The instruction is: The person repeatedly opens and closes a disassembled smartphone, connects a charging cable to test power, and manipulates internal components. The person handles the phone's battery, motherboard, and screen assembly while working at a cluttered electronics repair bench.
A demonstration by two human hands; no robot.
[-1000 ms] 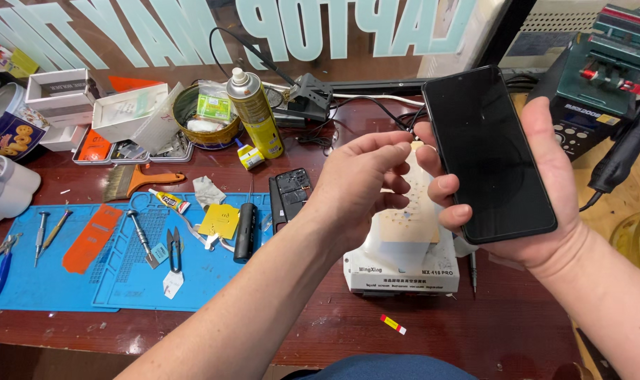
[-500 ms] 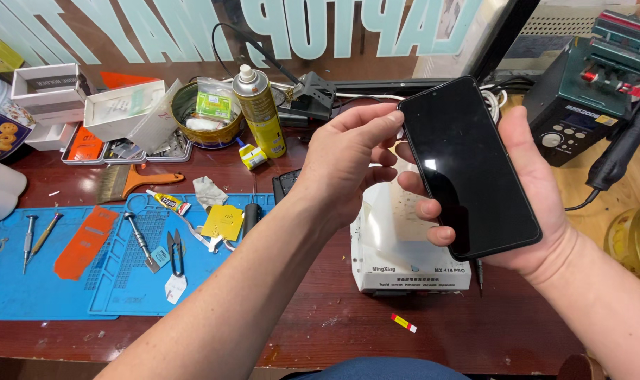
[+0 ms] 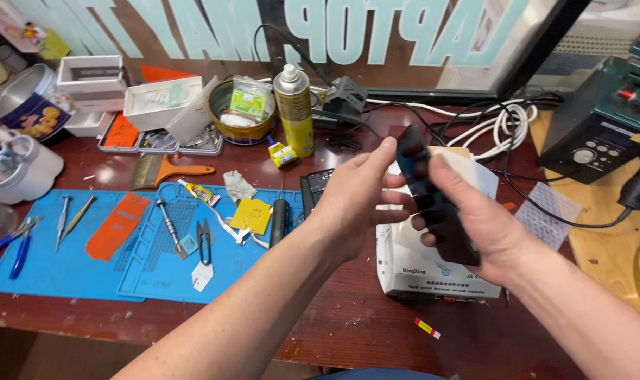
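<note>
in the head view we hold a dark phone (image 3: pixel 432 200) above the right half of the bench (image 3: pixel 320 331), tilted so we see it nearly edge-on, its top end pointing away from us. our right hand (image 3: pixel 474 222) is wrapped around the lower part of the phone, fingers curled over its face and thumb along the side. our left hand (image 3: pixel 358 204) comes in from the left, thumb raised near the phone's top end and fingers bent toward its near edge; they touch or nearly touch it, and we cannot tell which.

directly under both hands sits a white box-shaped machine (image 3: pixel 432 271), close to the front edge of the bench. a small red and yellow scrap (image 3: pixel 427 328) lies in front of it, right by the front edge.

on the left half a blue mat (image 3: pixel 66 264) lies along the front edge. it carries an orange plastic card (image 3: pixel 117 225), a screwdriver (image 3: pixel 168 224), small black snips (image 3: pixel 205 241), a yellow note (image 3: pixel 251 214) and a black pen-shaped tool (image 3: pixel 280 221). blue-handled pliers (image 3: pixel 14 246) lie at its left end.

toward the back edge stand a yellow spray can (image 3: pixel 294 109), a round tin (image 3: pixel 239 112) holding small packets, and a white tray (image 3: pixel 161 102). a brush with an orange handle (image 3: pixel 168 170) lies between the tray and the mat. at the right back corner sits a dark green station with knobs (image 3: pixel 601 119), white cables (image 3: pixel 489 127) coiled beside it.
</note>
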